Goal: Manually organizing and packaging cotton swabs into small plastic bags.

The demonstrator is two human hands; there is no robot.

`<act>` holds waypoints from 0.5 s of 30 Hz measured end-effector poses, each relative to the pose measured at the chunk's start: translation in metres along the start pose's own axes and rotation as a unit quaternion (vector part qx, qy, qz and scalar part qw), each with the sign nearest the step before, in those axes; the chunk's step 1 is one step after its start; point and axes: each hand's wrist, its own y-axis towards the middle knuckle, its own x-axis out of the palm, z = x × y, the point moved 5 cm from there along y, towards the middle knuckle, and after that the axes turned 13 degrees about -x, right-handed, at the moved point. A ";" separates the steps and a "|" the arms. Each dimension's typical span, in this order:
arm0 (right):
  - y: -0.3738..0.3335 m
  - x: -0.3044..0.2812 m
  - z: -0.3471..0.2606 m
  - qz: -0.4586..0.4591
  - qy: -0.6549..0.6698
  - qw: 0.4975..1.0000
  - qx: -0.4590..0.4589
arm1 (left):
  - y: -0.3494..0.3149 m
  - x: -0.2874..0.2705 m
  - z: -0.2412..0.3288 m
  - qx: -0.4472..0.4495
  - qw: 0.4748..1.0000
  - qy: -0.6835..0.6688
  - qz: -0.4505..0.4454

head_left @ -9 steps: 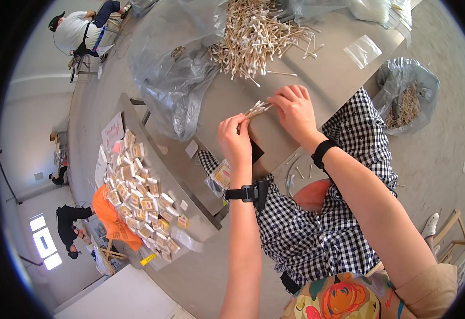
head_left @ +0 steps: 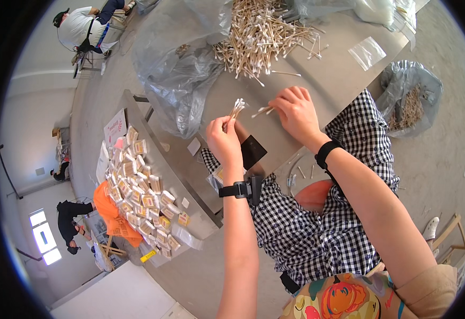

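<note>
Wider apart than in the earlier frame, my 2 hands leave a clear gap, and the bundle of cotton swabs (head_left: pixel 236 110) stands steeper. I judge the swabs very light, their thin sticks stiff but easily snapped, their ends soft; smooth sticks may slip over each other, so mid-stick suits a light pinch. My left hand (head_left: pixel 224 139) is closed, thumb against fingers, on the bundle's lower part. My right hand (head_left: pixel 296 109) pinches a few swabs (head_left: pixel 261 112) poking out leftward; I cannot count them. Beyond both hands, a swab pile (head_left: pixel 264 40) covers the worktop (head_left: pixel 317 77).
</note>
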 end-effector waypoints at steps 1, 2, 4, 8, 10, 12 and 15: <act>0.000 0.000 -0.001 0.000 0.000 1.000 -0.001 | 0.003 0.001 -0.001 -0.021 1.000 0.004 -0.013; 0.001 0.003 -0.005 -0.024 0.018 0.999 -0.035 | 0.005 0.002 -0.002 -0.043 0.999 0.007 -0.026; 0.002 0.005 -0.011 -0.048 0.036 0.996 -0.071 | 0.009 0.008 0.004 -0.014 0.999 -0.016 -0.046; 0.007 0.000 -0.013 -0.031 0.040 0.998 -0.029 | 0.005 0.023 0.028 0.049 0.989 -0.033 -0.133; 0.007 -0.002 -0.010 -0.022 0.040 0.999 -0.005 | -0.001 0.024 0.040 0.053 0.987 -0.018 -0.149; 0.006 -0.004 -0.004 -0.002 0.054 0.998 0.037 | -0.006 0.025 0.046 0.076 0.984 0.004 -0.159; 0.004 -0.009 0.009 0.073 -0.089 0.987 0.115 | -0.016 0.024 0.052 0.073 0.981 0.012 -0.178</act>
